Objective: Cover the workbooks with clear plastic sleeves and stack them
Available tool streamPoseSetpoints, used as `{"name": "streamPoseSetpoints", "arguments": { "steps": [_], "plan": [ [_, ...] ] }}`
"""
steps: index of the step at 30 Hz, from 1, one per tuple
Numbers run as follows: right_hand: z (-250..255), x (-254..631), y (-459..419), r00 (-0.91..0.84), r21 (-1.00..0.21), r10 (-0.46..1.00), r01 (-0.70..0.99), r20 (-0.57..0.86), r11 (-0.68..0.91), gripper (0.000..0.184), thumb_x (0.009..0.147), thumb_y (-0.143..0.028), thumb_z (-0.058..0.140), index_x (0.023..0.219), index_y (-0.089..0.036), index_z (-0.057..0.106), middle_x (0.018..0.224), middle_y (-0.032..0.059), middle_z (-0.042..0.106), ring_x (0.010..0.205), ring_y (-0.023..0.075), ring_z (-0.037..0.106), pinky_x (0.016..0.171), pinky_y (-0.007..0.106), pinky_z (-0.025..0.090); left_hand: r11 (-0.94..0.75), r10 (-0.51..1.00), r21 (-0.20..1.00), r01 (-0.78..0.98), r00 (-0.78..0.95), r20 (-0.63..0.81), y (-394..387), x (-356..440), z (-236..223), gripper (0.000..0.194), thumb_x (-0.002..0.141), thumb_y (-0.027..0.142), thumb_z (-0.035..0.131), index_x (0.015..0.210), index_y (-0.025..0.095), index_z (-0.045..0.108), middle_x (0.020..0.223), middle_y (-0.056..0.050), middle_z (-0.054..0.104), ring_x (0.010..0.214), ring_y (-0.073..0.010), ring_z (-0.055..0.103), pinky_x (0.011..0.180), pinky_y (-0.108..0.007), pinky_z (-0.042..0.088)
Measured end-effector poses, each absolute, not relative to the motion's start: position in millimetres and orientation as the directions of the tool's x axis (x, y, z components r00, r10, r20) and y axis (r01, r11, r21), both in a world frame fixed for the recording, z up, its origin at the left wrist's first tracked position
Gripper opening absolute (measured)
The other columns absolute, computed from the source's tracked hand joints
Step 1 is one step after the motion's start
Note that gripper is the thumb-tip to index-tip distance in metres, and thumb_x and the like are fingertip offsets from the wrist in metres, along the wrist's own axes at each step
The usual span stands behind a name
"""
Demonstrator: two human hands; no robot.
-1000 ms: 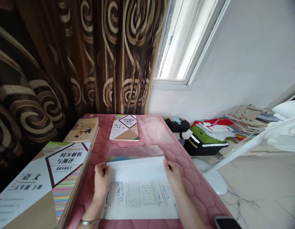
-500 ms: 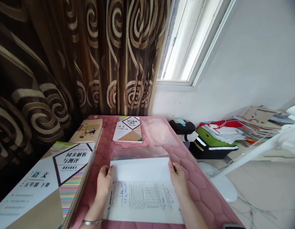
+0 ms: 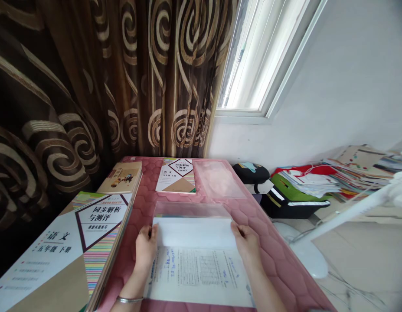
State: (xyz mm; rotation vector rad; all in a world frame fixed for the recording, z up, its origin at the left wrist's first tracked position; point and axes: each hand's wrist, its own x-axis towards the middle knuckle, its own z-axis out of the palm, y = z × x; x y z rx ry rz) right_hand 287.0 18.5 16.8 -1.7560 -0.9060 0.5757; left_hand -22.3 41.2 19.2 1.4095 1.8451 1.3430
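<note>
An opened workbook (image 3: 201,273) lies in front of me, its printed page marked with blue handwriting. A plain white paper strip (image 3: 196,232) crosses its far part. Beyond that strip, a clear plastic book cover (image 3: 192,210) sticks out over the table. My left hand (image 3: 146,242) pinches the left edge of the white strip between thumb and fingers. On the opposite edge, my right hand (image 3: 246,242) grips the strip in the same way. How many sheets each hand holds cannot be made out.
Stacked workbooks (image 3: 64,255) and a tan book (image 3: 121,177) stand at left on the pink padded table (image 3: 145,203). A smaller workbook (image 3: 176,175) and another clear cover (image 3: 218,180) lie at the far edge. A white lamp (image 3: 344,212) stands right, near piled papers (image 3: 305,182).
The whole view has shifted slightly to the right in the picture. Both hands keep their hold on the strip, and the workbook lies almost as before.
</note>
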Motion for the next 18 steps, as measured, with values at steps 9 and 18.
{"name": "streamPoseSetpoints", "arguments": {
  "steps": [9,18],
  "plan": [
    [10.8,288.9,22.0,0.594,-0.879,0.794,0.439,0.128,-0.186,0.048,0.068,-0.068,0.051,0.057,-0.022,0.058,0.056,0.0067,0.066,0.057,0.0237,0.061,0.051,0.031,0.044,0.000,0.896,0.863,0.506,-0.383,0.225,43.4,-18.4,20.3,0.036,0.075,0.052,0.047,0.051,0.025,0.041,0.047,0.001,0.047,0.051,-0.0164,0.046,0.053,-0.028,0.034],
    [14.5,284.4,17.2,0.574,-0.856,0.817,0.446,0.049,-0.262,0.043,0.068,-0.063,0.049,0.057,-0.023,0.058,0.054,0.0047,0.064,0.057,0.0247,0.061,0.050,0.032,0.042,0.043,0.916,0.949,0.312,-0.392,0.087,42.1,-15.7,23.3,0.045,0.072,0.065,0.048,0.061,0.022,0.049,0.056,0.000,0.054,0.056,-0.0157,0.047,0.056,-0.028,0.037]
  ]
}}
